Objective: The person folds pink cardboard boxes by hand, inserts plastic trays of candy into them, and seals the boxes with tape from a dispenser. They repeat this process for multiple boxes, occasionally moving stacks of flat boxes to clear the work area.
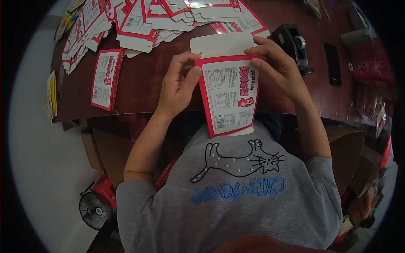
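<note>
Reddish-brown table (143, 82) near a pale wall (36, 147), red-edged carton (230, 97) between fingers (265, 67)

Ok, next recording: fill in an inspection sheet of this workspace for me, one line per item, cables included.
Surface: dark reddish-brown table, cartons spread over its far left part.
Job's things: red-and-white carton between the hands, white upper flap extended; formed carton lying at left; heap of flat cartons beyond.
Clutter: black dispenser-like device, dark phone-like slab, yellow packets at the left edge.
Hands: left hand and right hand at the carton's upper corners; grip firmness unclear.
Cables: nothing seen.
Surroundings: black fan lower left, pale wall.
</note>
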Motion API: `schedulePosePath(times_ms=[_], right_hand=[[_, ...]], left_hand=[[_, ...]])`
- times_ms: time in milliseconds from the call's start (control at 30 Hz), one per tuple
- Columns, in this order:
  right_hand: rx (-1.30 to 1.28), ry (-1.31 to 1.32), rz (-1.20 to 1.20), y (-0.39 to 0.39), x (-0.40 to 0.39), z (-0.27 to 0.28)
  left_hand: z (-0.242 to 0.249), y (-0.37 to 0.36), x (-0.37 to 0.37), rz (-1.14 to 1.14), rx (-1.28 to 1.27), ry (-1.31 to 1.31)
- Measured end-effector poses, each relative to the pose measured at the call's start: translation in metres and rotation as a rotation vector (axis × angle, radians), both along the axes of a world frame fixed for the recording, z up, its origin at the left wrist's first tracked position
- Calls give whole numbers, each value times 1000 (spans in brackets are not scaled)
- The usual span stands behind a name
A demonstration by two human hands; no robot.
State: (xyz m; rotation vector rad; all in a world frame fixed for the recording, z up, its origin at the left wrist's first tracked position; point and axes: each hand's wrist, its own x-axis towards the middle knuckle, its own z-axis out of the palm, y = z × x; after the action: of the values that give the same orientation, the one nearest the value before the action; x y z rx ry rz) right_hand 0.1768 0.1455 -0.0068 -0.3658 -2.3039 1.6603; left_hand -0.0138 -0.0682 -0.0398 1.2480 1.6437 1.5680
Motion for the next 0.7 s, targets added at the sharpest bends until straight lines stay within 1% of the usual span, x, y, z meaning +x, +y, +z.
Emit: schedulePosePath(times_ms=[33, 100, 133, 200, 233, 300, 333, 400, 433, 500, 533, 600, 633, 700], right_hand=[[66, 54, -20, -3, -3, -3], [-110, 227, -93, -16, -12, -3], [-111, 224, -91, -14, -11, -3], [-96, 118, 12, -6, -9, 2], [-99, 116, 11, -5, -12, 4], [-100, 115, 52, -1, -15, 7], [-102, 113, 49, -6, -17, 12], [50, -37, -185, -21, -26, 20], [50, -36, -188, -25, -30, 20], [81, 151, -323, -28, -36, 19], [81, 154, -323, -27, -35, 18], [36, 199, -159, -21, -31, 17], [38, 201, -159, -17, -27, 17], [107, 203, 41, -11, -17, 16]], left_hand=[[0, 2, -3, 16, 12, 57], [3, 4, -4, 121, 35, -169], [9, 5, -2, 125, 33, -172], [22, 6, 5, 169, 116, -338], [23, 5, 1, 169, 113, -340], [24, 2, -9, 17, -50, -374], [28, 3, -6, 14, -52, -376], [37, 8, 5, 156, -8, -70], [40, 10, 9, 153, -8, -69], [44, 13, 14, 285, 42, -99], [44, 13, 14, 285, 42, -96], [40, 13, 12, 278, 87, -147], [39, 11, 9, 278, 90, -145], [35, 1, 4, 165, 54, -220]])
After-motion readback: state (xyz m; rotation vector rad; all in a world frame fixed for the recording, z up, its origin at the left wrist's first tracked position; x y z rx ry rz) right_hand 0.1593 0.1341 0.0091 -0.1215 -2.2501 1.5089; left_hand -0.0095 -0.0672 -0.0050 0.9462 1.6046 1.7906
